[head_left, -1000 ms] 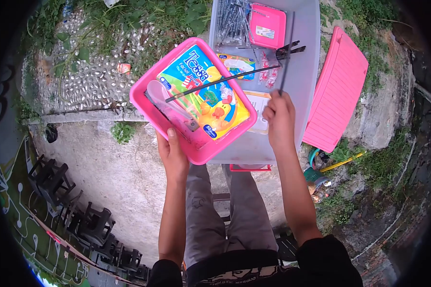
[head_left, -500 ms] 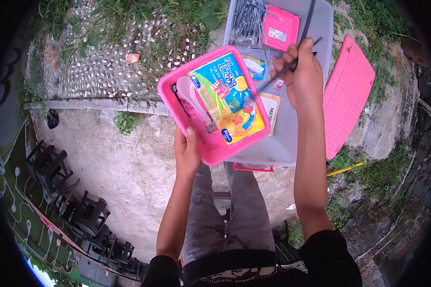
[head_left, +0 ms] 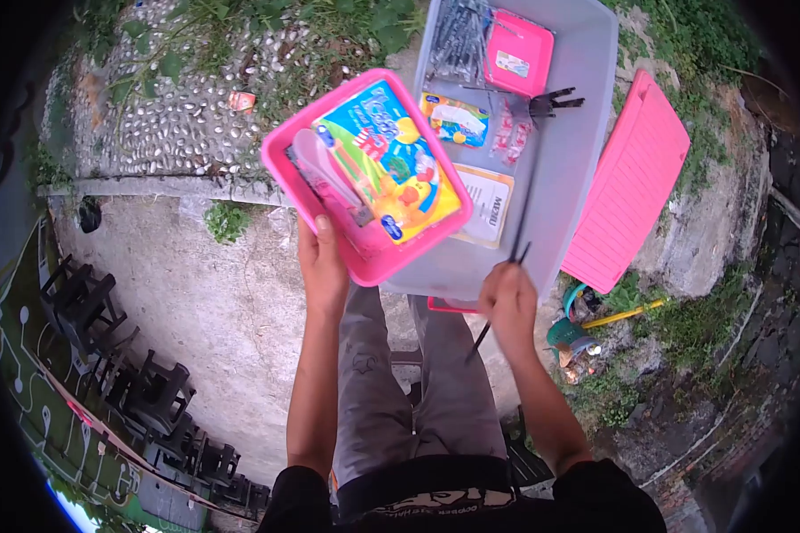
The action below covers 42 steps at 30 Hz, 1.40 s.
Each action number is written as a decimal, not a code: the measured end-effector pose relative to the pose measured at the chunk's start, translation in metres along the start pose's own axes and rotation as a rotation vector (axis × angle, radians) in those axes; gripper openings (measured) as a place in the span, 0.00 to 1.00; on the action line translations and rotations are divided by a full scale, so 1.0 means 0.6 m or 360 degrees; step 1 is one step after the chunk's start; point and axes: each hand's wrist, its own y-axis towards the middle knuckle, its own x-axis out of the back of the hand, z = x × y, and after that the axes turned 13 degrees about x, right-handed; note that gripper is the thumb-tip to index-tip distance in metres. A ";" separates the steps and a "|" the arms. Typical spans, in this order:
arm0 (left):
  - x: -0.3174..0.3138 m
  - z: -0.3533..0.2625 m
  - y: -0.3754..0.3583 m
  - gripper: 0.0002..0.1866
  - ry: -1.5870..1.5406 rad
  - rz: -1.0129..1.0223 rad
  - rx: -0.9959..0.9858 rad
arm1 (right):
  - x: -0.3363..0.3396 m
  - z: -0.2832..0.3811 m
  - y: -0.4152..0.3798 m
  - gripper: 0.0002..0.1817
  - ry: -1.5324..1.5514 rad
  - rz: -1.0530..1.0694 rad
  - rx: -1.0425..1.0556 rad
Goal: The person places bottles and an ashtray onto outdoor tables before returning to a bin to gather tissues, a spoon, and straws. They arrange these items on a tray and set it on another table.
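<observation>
My left hand (head_left: 323, 266) grips the near left edge of a pink tray (head_left: 373, 266), thumb over the rim. Inside the tray lie a blue and yellow tissue pack (head_left: 398, 164) and pale spoons (head_left: 318, 160) in clear wrap. My right hand (head_left: 509, 298) is closed around thin black sticks (head_left: 480, 342) at the near edge of a large grey bin (head_left: 556, 191). The bin holds a smaller pink box (head_left: 518, 53), another tissue pack (head_left: 454, 120), a menu card (head_left: 486, 206), small red-and-white packets (head_left: 510, 131) and dark plastic-wrapped items (head_left: 458, 44).
A pink lid (head_left: 629, 186) leans right of the bin. Below it are a green container (head_left: 571, 335) and a yellow stick (head_left: 627, 314). Black stools (head_left: 156, 391) stand at the lower left. Pebbled paving (head_left: 178, 124) and plants lie at the upper left.
My right hand has moved down from over the bin to its near edge, still closed on black sticks. Several dark sticks now show near the small pink box. The tray has shifted left and slightly up.
</observation>
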 end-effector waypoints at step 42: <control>0.008 0.039 0.022 0.28 -0.0052 0.0027 -0.0011 | -0.028 -0.060 -0.038 0.13 -0.0715 0.0220 0.0419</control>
